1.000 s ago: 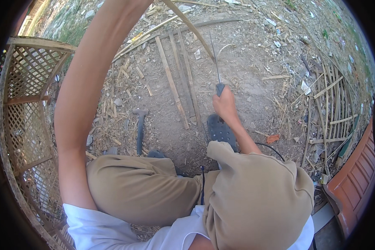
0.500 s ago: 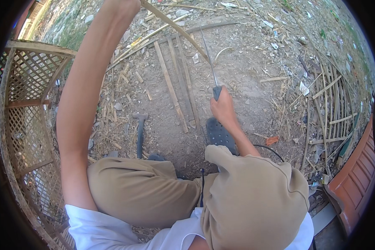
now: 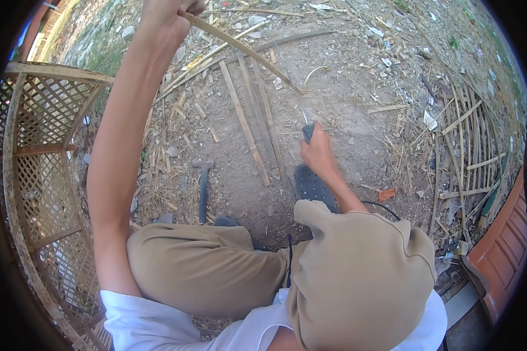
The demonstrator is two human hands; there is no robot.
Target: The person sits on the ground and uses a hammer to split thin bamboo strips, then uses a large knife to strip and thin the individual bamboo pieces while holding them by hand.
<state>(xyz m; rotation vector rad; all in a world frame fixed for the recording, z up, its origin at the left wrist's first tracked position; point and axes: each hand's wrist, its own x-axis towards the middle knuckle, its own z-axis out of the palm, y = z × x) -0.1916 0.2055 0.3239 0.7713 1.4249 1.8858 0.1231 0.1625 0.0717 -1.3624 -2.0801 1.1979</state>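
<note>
My left hand (image 3: 173,13), at the top edge, is closed round one end of a long, narrow wooden strip (image 3: 240,47). The strip slants down to the right, and its far end crosses the blade of the tool in my right hand (image 3: 319,149). That hand grips the dark grey handle of a long thin-bladed tool (image 3: 304,116). Its blade is seen nearly edge-on and points up and away, so its exact kind cannot be told. Whether the strip touches the blade is unclear.
A hammer-like tool (image 3: 203,190) with a dark handle lies by my left foot. Several wooden slats (image 3: 246,120) rest on the dirt ahead. A lattice panel (image 3: 44,175) stands at the left, a slat pile (image 3: 474,137) and a reddish-brown panel (image 3: 500,251) at the right.
The strip's far end has shifted slightly down along the blade and the strip looks straighter. More of my left hand is in view. The right hand still grips the tool.
</note>
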